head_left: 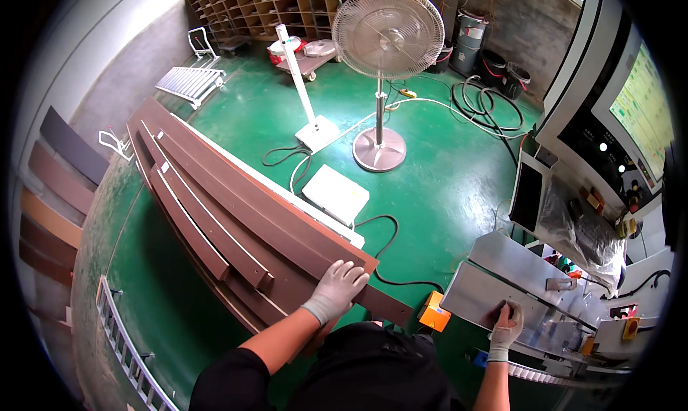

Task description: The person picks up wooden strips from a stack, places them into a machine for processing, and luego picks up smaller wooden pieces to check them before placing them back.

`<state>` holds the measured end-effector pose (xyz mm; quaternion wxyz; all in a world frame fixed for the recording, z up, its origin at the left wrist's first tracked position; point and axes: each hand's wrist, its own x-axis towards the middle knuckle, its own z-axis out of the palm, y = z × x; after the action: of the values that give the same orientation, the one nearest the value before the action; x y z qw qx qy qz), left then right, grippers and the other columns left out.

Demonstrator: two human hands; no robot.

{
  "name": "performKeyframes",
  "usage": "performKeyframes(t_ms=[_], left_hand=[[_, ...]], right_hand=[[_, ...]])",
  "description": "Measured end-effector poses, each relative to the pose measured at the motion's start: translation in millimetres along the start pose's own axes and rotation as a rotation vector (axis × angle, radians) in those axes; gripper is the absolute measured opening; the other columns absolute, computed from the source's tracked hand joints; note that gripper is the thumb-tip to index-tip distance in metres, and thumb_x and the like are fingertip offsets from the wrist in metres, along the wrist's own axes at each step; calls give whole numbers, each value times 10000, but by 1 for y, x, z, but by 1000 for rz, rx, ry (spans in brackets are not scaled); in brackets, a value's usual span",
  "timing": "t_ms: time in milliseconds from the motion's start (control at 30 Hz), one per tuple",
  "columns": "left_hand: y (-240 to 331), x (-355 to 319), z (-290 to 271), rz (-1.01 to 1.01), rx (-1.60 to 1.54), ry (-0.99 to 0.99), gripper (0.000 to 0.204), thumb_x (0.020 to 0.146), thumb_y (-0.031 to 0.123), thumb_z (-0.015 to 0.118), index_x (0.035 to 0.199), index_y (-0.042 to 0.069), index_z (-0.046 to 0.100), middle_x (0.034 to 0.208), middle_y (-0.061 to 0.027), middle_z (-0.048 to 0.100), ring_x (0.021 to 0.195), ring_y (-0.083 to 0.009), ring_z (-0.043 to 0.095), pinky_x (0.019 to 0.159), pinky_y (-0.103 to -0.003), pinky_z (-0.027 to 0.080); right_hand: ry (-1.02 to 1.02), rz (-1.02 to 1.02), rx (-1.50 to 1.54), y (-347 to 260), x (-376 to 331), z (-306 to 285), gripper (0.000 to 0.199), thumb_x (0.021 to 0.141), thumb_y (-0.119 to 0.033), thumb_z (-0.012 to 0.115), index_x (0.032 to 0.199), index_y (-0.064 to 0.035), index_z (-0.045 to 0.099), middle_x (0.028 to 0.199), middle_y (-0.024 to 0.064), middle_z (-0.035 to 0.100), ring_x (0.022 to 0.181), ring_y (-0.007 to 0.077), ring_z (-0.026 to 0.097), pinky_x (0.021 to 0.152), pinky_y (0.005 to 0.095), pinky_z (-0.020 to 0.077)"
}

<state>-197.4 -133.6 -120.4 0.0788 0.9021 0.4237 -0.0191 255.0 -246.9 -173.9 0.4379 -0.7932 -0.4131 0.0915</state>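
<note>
My left hand (337, 288), in a light grey glove, lies flat with its fingers spread on the near end of a long brown board (236, 196). That board tops a stack of several brown boards (186, 217) running from the near middle toward the far left. My right hand (506, 326), also gloved, grips the near edge of a grey metal machine table (476, 293) at the lower right.
A pedestal fan (387, 35) stands on the green floor (444, 196), with cables and hoses around it. A machine control panel with a lit screen (641, 103) fills the right. A roller conveyor (125, 339) runs at the lower left, an orange box (433, 312) sits near the machine.
</note>
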Motion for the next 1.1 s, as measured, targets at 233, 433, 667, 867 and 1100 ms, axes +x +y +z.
performKeyframes(t_ms=[233,433,667,867,1100], left_hand=[[6,23,-21,158,-222,143,574,671,233,808,1177,69,593,1120,-98,590,1103,-311,586,1043,-453,445],[47,40,-50,267,-263,300,696,671,369,848,1238,63,583,1147,-107,587,1193,-308,566,1052,-467,442],[-21,19,-65,-292,-54,56,970,777,685,674,1473,66,404,1509,-204,356,1443,-417,267,1202,-555,162],[-144,-24,31,-792,-124,398,832,1008,511,501,1593,-2,207,1665,-262,122,1536,-443,122,1242,-518,114],[-203,-10,16,-1056,-1993,1261,517,1012,424,519,1351,34,543,1264,-123,646,1151,-311,607,1030,-466,475]], right_hand=[[-688,398,409,-112,-69,22,391,935,-165,687,1284,-11,600,1076,87,691,912,133,641,801,281,540],[-686,853,918,-154,-82,14,453,884,-226,766,1249,-29,585,980,133,718,641,217,688,524,274,533],[-263,724,906,-79,-38,-64,222,980,-206,640,1182,-118,613,869,16,668,612,131,627,484,233,477],[107,693,963,1,-36,-129,118,956,-346,699,978,-230,699,856,-89,658,706,62,576,528,226,410],[-42,466,1132,44,-47,-221,343,964,-430,646,1161,-150,680,1061,-8,703,922,155,660,798,328,518]])
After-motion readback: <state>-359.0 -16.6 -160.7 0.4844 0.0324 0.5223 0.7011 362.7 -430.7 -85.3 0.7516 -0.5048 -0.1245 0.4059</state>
